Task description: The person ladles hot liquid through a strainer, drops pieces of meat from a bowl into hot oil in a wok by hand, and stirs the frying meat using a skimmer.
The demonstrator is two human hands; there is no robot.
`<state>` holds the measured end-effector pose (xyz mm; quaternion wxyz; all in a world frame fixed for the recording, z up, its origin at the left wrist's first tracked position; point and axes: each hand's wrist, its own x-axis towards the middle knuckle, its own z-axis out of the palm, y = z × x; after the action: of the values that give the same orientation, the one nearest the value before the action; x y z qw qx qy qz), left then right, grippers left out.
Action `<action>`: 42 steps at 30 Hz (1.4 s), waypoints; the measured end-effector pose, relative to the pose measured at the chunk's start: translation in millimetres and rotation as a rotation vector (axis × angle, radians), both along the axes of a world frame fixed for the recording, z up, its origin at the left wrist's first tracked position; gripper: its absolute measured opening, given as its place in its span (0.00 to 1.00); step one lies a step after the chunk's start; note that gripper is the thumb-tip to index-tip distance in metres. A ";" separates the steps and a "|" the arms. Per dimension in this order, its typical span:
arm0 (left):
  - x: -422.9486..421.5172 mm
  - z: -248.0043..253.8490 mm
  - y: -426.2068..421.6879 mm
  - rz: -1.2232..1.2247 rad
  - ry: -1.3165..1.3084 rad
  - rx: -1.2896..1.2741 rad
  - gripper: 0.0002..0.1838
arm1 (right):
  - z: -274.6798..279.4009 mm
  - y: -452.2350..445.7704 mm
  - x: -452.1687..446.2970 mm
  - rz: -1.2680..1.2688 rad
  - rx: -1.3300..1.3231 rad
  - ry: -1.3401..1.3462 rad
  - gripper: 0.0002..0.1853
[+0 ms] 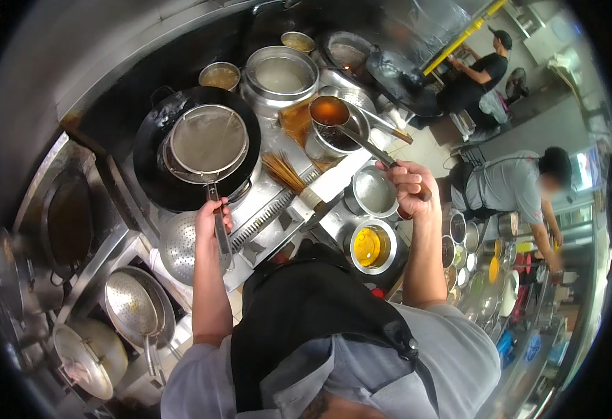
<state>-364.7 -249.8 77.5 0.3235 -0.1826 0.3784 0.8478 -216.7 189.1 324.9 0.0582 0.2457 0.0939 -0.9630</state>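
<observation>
Head view: left grip [215,216] tight around strainer handle [221,236], right grip [412,187] around ladle handle [367,145].

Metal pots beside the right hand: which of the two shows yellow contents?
The lower pot, nearer the black apron: bright yellow inside, while the upper pot looks greyish.

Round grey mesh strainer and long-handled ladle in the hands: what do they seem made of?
Round grey mesh strainer: probably steel wire, matte across the weave, with a shiny rim. Long-handled ladle: likely dull metal, judging by its thin bowl rim; the brown grip end could be wood.
</observation>
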 end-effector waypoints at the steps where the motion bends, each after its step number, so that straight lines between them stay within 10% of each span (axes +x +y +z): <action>1: 0.9 0.6 1.0 0.007 0.005 -0.005 0.12 | 1.1 -3.3 -0.5 0.002 0.017 0.007 0.24; 17: -0.1 25.8 7.8 -0.005 0.090 -0.066 0.12 | 4.7 -99.0 -56.1 0.371 -0.086 0.053 0.25; 27: -7.7 18.6 3.3 -0.007 0.035 -0.042 0.11 | -42.2 -182.7 -70.7 0.577 1.015 -0.021 0.10; 30: -11.8 10.2 -1.5 -0.001 0.013 -0.029 0.11 | -40.2 -182.1 -55.6 0.746 1.659 0.065 0.28; 42: -17.3 -11.7 -20.5 -0.089 0.016 0.089 0.14 | -58.3 -74.5 35.1 0.233 1.489 -0.073 0.26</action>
<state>-381.9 -270.4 65.8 0.3657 -0.1443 0.3508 0.8500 -181.6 114.6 266.6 -0.0187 0.2403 0.7435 -0.6238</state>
